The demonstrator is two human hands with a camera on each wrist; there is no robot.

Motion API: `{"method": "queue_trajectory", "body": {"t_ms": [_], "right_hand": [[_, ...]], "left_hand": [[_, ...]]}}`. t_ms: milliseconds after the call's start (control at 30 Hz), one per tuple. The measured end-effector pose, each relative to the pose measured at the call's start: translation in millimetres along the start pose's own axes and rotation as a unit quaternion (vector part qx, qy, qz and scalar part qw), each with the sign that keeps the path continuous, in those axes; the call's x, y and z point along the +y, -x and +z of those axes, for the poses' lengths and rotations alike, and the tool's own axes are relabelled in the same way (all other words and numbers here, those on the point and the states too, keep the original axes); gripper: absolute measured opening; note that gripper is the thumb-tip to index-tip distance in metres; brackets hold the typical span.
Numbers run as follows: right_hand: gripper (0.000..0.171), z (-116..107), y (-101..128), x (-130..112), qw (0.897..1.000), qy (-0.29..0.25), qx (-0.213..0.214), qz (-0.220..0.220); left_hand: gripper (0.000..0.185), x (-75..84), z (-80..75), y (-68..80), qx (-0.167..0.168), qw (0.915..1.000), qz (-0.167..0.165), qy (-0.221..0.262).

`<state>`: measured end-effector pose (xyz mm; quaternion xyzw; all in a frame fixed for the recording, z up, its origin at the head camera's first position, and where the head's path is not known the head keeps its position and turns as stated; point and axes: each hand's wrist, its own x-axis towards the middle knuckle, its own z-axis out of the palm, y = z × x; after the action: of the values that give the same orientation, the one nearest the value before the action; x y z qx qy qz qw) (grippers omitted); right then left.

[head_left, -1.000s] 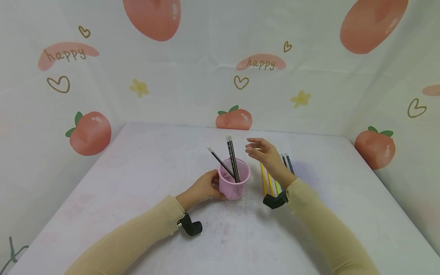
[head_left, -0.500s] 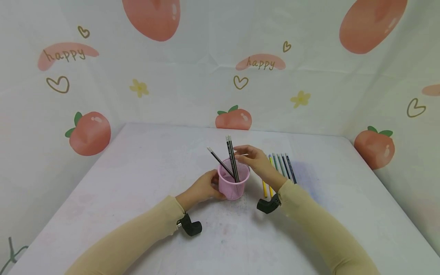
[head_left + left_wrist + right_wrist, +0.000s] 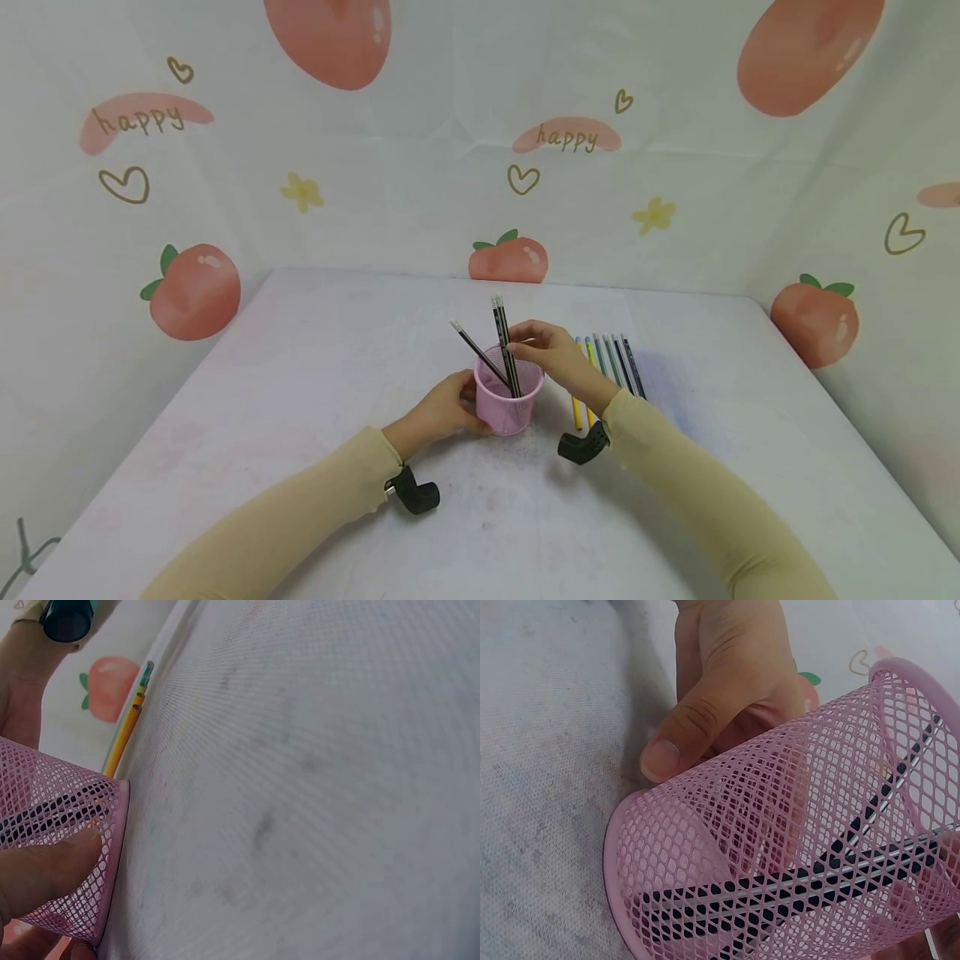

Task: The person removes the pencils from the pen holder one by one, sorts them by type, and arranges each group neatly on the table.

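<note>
Pink mesh cup (image 3: 504,414), upright, roughly midway between table (image 3: 337,358) side edges; black pencils (image 3: 511,371) inside, one leaning toward left edge.

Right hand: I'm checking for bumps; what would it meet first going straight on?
Probably the near-upright black pencils in the pink cup; whether the right hand touches them is unclear.

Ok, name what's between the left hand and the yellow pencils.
In the head view: the pink mesh cup, holding black pencils, then bare table; the right hand reaches over.
</note>
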<state>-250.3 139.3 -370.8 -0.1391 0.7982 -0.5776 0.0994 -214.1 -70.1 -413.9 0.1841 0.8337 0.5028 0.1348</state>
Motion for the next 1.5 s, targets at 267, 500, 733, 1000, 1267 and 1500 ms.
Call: {"method": "queue_trajectory", "body": {"t_ms": [267, 500, 733, 1000, 1267, 1500], "right_hand": [[0.030, 1.5, 0.4, 0.5, 1.000, 0.004, 0.014, -0.004], [0.032, 0.6, 4.0, -2.0, 0.999, 0.004, 0.047, -0.026], [0.029, -3.7, 5.6, -7.0, 0.995, -0.026, 0.074, -0.065], [0.029, -10.9, 8.7, -16.2, 0.989, -0.086, 0.085, -0.089], [0.021, -20.0, 10.7, -24.1, 0.976, -0.159, 0.097, -0.111], [0.026, -31.3, 12.7, -31.5, 0.964, -0.209, 0.113, -0.122]], "left_hand": [[0.066, -0.5, -0.3, -0.4, -0.001, 1.0000, 0.005, 0.006], [0.066, -0.8, -0.2, -0.4, -0.001, 1.0000, 0.006, 0.005], [0.065, -0.3, 0.0, 0.0, 0.001, 1.0000, 0.004, 0.005], [0.063, 0.1, 0.2, 0.4, 0.004, 1.0000, 0.000, 0.009], [0.064, -0.5, 0.5, -0.3, 0.002, 1.0000, 0.002, 0.007], [0.062, 0.7, -0.4, 0.4, 0.000, 0.9999, 0.003, 0.011]]}}
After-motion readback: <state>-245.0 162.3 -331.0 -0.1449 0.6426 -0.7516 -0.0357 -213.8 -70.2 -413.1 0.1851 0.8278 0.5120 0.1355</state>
